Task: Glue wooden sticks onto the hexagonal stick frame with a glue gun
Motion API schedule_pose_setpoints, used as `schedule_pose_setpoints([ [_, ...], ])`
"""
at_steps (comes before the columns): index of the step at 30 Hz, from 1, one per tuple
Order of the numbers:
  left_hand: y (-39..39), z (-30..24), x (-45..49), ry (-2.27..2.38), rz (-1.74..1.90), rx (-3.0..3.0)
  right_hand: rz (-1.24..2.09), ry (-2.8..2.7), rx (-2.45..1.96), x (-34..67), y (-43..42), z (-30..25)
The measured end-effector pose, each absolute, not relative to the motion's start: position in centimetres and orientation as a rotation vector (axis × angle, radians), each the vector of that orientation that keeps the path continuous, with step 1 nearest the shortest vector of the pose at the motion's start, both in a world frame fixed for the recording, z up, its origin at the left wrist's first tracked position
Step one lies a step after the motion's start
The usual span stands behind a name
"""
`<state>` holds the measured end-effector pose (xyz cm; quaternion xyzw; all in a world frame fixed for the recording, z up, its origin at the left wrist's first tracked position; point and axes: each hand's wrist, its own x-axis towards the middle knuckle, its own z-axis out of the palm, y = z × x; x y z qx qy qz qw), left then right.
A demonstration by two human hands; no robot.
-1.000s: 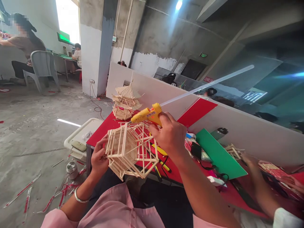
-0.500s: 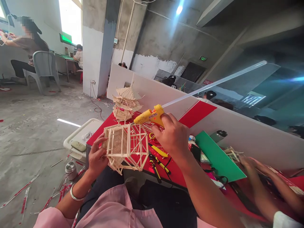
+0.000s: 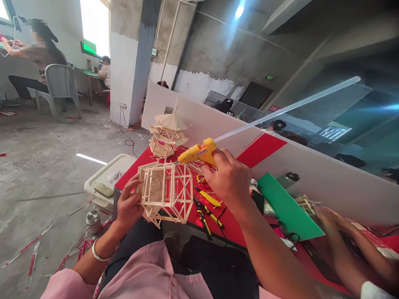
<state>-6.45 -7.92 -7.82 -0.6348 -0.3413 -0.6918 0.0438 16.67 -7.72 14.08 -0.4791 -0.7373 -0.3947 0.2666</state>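
Note:
My left hand (image 3: 129, 202) is closed on the left end of a wooden stick frame (image 3: 173, 198), a many-sided lattice of thin pale sticks tilted on its side above my lap. In my right hand (image 3: 229, 176) is a yellow hot glue gun (image 3: 197, 153), gripped by its handle. A long clear glue stick (image 3: 289, 109) runs out of its back toward the upper right. The gun's nozzle points down-left at the frame's upper edge; I cannot tell whether it touches. Behind the frame stands a small stick pagoda (image 3: 168, 133) on the red table (image 3: 137, 169).
Yellow-black pliers (image 3: 204, 218), a yellow cutter knife (image 3: 210, 199) and loose sticks lie on the table. A green board (image 3: 288, 207) leans at right, beside a co-worker's arms (image 3: 339, 232). A white partition (image 3: 202, 112) lines the back. At left are a white tray (image 3: 93, 176) and a metal flask (image 3: 93, 219).
The stick frame has turned slightly in my left hand. The glue gun remains at its upper edge, and the whole view has shifted a little.

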Motion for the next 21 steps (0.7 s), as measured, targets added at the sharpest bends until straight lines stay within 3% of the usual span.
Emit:
schedule_pose_setpoints([
  [9, -7.9, -8.7, -6.5, -1.12, -2.202, -1.924, -0.979, -1.992, -1.32, 16.7, -7.9, 13.9],
  [21, -8.0, -10.2, -7.1, -1.419, -2.631, -1.941, -0.709, -1.806, -1.521, 19.4, -7.0, 14.2],
])
